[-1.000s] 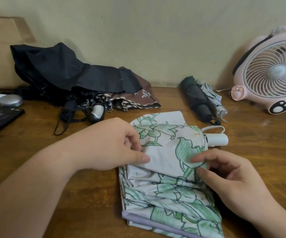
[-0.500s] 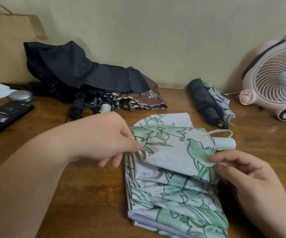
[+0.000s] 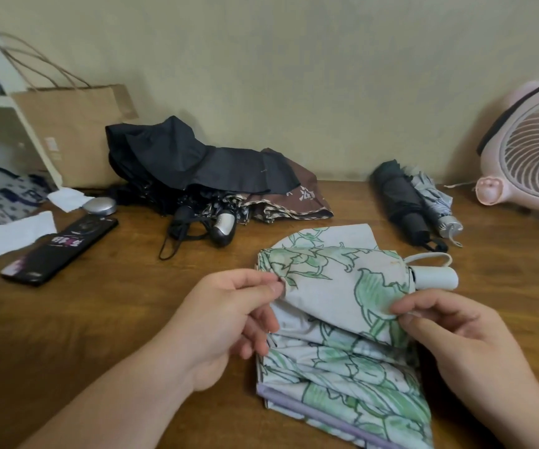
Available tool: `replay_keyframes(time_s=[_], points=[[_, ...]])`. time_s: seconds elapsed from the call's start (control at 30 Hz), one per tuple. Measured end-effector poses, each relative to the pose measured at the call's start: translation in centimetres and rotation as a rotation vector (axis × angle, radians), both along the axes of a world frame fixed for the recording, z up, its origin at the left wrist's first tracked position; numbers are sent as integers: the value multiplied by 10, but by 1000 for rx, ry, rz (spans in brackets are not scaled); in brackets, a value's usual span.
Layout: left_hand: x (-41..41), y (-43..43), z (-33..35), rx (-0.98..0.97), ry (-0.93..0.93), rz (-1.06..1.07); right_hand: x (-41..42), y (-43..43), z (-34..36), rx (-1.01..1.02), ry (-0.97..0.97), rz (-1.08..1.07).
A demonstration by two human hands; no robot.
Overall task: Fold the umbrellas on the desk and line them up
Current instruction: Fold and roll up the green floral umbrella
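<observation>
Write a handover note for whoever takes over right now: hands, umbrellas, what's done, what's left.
Left hand: pinches the left edge of the white fabric umbrella with green leaf print.
Right hand: pinches a fold of the same canopy, just below its white cylindrical handle.
That umbrella lies on the wooden desk in front, pleats loose, not rolled.
Done: dark rolled umbrella and grey patterned rolled umbrella lie side by side at back right.
Left: finish this one, fold the loose black fabric umbrella and the brown fabric umbrella at the back, then line all up.
</observation>
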State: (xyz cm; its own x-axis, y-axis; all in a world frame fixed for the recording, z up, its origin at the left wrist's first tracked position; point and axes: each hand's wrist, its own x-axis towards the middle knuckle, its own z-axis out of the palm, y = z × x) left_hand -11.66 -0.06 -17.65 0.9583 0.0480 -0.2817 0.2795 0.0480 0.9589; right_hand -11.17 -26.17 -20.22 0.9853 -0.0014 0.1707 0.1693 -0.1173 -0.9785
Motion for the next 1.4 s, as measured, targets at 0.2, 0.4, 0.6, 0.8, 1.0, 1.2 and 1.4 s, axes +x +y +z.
replay_keyframes(time_s=[0.2, 0.4, 0.6, 0.8, 1.0, 1.2, 1.4], points=[[17, -5, 3, 47, -15, 50, 3, -3, -4, -32, 32, 3], [25, -3, 9, 44, 36, 36, 3, -3, -4, -53, 24, -6], [13, -3, 6, 71, 46, -49, 3, -4, -5, -61, 35, -4], [-2, -6, 1, 72, 116, -53, 0, -3, -1, -78, 17, -8], [-7, -12, -3, -106, 257, 15, -2, -3, 1, -81, 25, 7], [9, -10, 1, -5, 280, -43, -4, -3, 4, -120, 33, 21], [-3, -7, 0, 200, 107, 8, -4, -2, 5, -131, 38, 19]])
